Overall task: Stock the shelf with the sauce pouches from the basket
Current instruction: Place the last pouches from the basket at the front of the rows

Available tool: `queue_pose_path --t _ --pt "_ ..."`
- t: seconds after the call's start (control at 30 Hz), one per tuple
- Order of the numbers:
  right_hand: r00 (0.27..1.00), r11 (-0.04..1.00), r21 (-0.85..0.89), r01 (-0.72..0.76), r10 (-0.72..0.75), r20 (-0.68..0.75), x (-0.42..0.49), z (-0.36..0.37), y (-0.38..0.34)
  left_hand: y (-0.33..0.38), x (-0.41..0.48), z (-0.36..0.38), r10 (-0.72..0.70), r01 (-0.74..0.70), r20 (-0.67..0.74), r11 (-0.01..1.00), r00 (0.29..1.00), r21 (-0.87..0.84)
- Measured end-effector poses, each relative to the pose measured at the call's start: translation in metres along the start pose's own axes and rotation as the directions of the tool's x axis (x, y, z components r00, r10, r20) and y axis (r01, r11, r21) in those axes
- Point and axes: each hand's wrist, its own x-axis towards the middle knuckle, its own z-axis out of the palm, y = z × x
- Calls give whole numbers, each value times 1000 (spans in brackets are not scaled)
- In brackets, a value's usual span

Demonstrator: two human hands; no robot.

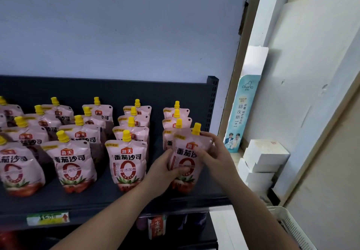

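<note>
A pink sauce pouch (186,153) with a yellow cap stands upright at the front of the rightmost row on the dark shelf (81,199). My left hand (165,173) grips its lower left side, thumb across the front. My right hand (211,152) holds its upper right edge, fingertips near the cap. Several rows of the same pouches (126,158) stand to the left and behind. The white basket (292,228) shows only its rim at the lower right.
The shelf's right upright (213,101) is just beyond the held pouch. White boxes (263,158) and a teal display card (241,113) stand to the right against the wall. A price tag (47,218) is on the shelf's front edge; bottles sit on the shelf below.
</note>
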Motion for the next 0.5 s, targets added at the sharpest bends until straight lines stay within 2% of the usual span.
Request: queue_pose_path --t 0.07,0.13,0.33,0.5 --pt "996 998 -56 10 -15 -93 7 7 4 -17 2 1 -17 17 1 1000 1000 -17" --pt "994 998 -51 -34 28 -109 11 13 9 -25 4 0 -36 36 13 999 999 1" --pt "991 997 -55 -60 53 -120 18 22 13 -31 1 -13 -96 48 144 952 985 301" --pt "983 995 -56 -84 73 -168 21 26 18 -34 3 -17 -116 56 154 935 981 351"
